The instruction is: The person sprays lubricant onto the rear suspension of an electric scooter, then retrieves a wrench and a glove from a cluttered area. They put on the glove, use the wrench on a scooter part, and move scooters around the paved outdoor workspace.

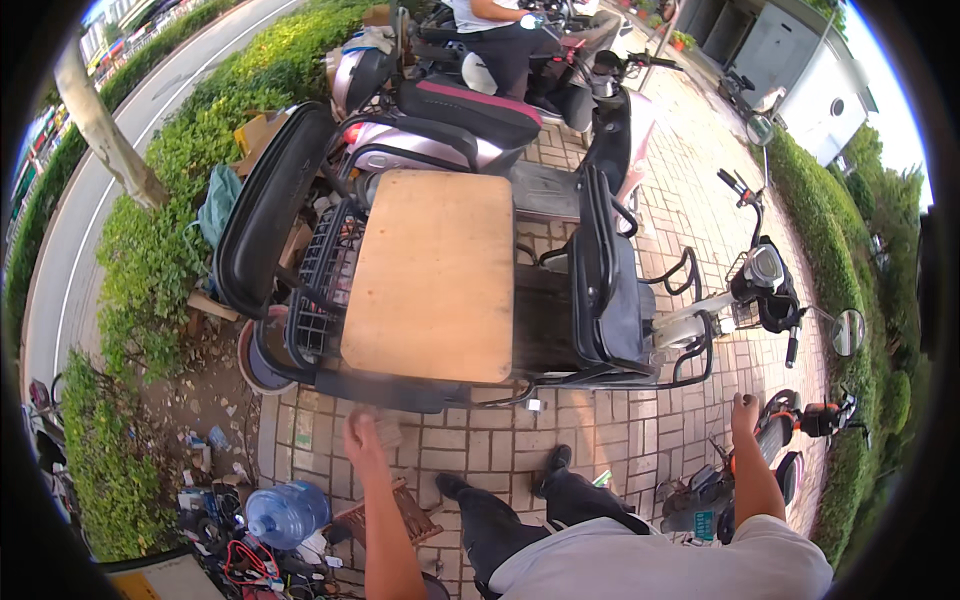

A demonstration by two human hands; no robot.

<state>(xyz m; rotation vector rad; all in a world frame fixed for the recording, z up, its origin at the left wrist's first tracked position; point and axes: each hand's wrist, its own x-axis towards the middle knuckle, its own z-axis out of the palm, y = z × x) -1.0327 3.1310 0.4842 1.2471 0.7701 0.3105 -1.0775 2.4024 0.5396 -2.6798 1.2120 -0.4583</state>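
Observation:
A three-wheeled electric cart stands before me, with a tan wooden board (430, 275) lying across its middle. At its left end rises a black padded backrest (272, 215), and at its right end a black seat (610, 290). My left hand (365, 438) is just below the cart's near rail (385, 390), apart from the board; motion smears its fingers. Out to the right, my right hand (745, 412) is closed, its fingers curled. Whatever it may hold is too small to make out. Near it is a parked scooter with an orange-and-black front (815, 418).
Beyond the cart, a person (495, 30) sits among parked scooters. A blue water bottle (287, 513) lies at lower left beside tangled wires and a small wooden stool (400, 515). The cart's handlebars and mirror (848, 332) jut out rightward. Hedges (830, 240) border the brick paving.

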